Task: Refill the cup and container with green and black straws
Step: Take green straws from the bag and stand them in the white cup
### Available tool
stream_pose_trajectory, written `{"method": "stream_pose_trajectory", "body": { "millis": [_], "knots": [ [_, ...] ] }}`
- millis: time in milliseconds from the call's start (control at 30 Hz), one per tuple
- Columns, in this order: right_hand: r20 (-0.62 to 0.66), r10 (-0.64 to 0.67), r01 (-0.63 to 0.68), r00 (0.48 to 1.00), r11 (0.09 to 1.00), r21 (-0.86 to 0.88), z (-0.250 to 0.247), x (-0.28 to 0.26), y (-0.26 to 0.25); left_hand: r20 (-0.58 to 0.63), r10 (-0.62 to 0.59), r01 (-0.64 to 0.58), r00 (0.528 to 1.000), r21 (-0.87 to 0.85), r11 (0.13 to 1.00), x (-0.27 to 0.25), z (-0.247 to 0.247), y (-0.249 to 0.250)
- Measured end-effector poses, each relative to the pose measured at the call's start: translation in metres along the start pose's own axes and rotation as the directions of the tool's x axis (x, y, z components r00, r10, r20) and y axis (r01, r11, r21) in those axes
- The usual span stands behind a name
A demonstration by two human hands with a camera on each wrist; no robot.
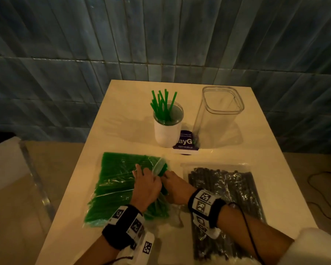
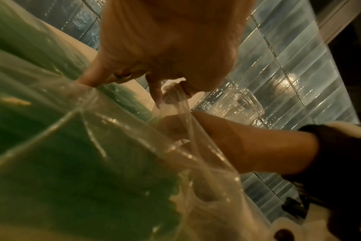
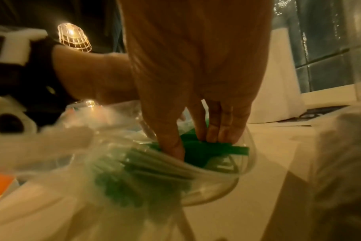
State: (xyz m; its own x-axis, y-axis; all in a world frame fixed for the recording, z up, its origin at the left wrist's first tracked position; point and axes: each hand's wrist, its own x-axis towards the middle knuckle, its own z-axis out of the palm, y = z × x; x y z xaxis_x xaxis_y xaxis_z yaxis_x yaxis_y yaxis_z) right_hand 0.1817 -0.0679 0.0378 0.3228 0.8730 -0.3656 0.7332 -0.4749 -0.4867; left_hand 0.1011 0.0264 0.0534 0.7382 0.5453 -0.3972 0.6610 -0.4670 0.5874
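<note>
— Where do we stand? Our right hand (image 3: 198,135), inside the bag of green straws (image 1: 120,180), pinches a small bunch; our left hand (image 1: 146,185) pinches the bag's mouth open.

— Next, we judge: lift them to the cup (image 1: 167,127) beyond our hands, sparsely filled. The clear container (image 1: 218,115) beside it looks empty.

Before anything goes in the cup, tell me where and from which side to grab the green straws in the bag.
Grip the bunch of green straws near their exposed ends at the bag mouth, coming from its open right side. The straws lie flat, ends toward the opening, where the right hand already reaches in; the left hand lifts the film clear.
</note>
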Motion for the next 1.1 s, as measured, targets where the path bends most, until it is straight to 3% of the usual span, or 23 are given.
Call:
{"method": "stream_pose_trajectory", "body": {
  "millis": [200,367,667,833,1100],
  "knots": [
    [0.100,0.150,-0.157,0.984,0.985,0.067,-0.009,0.005,-0.014,0.019,-0.076,0.077,0.997,-0.031,0.997,0.001,0.000,-0.001],
    [0.113,0.194,-0.186,0.974,0.979,-0.077,-0.004,0.006,-0.013,-0.029,-0.028,0.031,0.999,0.089,0.996,0.001,0.006,-0.008],
    [-0.054,0.090,-0.104,0.995,0.894,-0.436,-0.026,-0.017,0.012,-0.070,0.029,-0.025,0.997,0.048,0.999,0.006,0.010,-0.018],
    [-0.105,0.238,-0.258,0.966,0.831,-0.492,-0.057,-0.042,0.046,-0.057,0.041,-0.034,0.998,0.103,0.994,0.006,0.013,-0.023],
    [-0.252,0.378,-0.448,0.891,0.639,-0.625,-0.120,-0.088,0.087,-0.016,0.037,-0.034,0.999,0.172,0.984,0.007,0.021,-0.021]
  ]
}}
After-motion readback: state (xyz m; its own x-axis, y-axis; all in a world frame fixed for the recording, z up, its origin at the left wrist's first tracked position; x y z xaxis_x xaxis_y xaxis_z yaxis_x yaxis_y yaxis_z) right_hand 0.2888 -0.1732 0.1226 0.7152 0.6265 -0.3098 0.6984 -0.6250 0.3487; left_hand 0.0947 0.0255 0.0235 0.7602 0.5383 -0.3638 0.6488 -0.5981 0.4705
